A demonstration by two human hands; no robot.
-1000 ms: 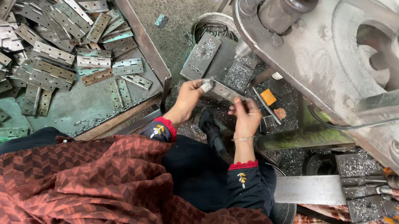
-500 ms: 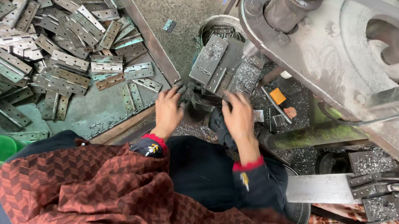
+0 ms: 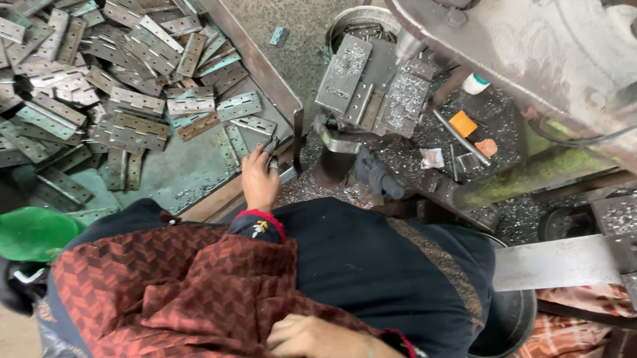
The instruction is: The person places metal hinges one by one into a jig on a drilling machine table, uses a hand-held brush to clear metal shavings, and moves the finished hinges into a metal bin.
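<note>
Left hand at near right corner of hinge tray, fingers pinched shut on one small metal hinge at tray edge, within easy reach of press bed just right. Loose hinges heaped left in tray. Right hand down in lap, fingers curled closed, bunching red patterned shawl. Green bottle near left.

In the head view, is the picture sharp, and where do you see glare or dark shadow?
Head view: soft, even light; the hinges in the tray are sharp, some with pale glare. The left hand is sharp, the right hand slightly soft at the bottom edge. Deep shadow lies under the machine; edges bend a little.
</note>
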